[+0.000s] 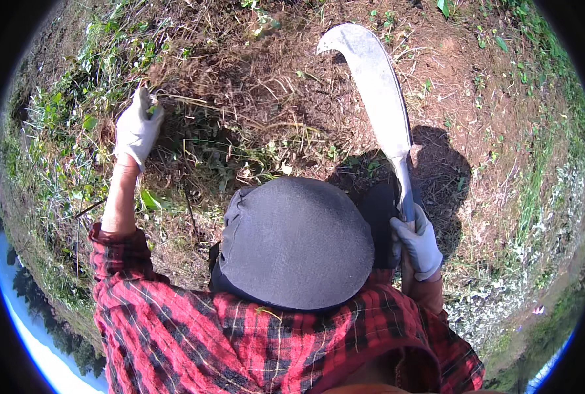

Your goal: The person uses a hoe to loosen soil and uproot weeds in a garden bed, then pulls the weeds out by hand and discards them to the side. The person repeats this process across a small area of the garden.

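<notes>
My right hand (419, 244), in a pale work glove, grips the handle of a billhook (378, 98). Its broad metal blade points away from me, the hooked tip curving to the left above the soil. My left hand (142, 118), gloved as well, reaches out over the ground at the left. Thin dry stems (189, 101) lie at its fingertips, between the thumb and fingers. Whether the fingers close firmly on them cannot be told. My knee in dark cloth (297, 241) is bent between my arms.
Cut grass and dry plant litter (253, 88) cover the brown soil. Green weeds (61, 118) grow thickly at the left. Thin dark sticks (190, 212) stand near my left forearm. More grass (533, 192) grows at the right.
</notes>
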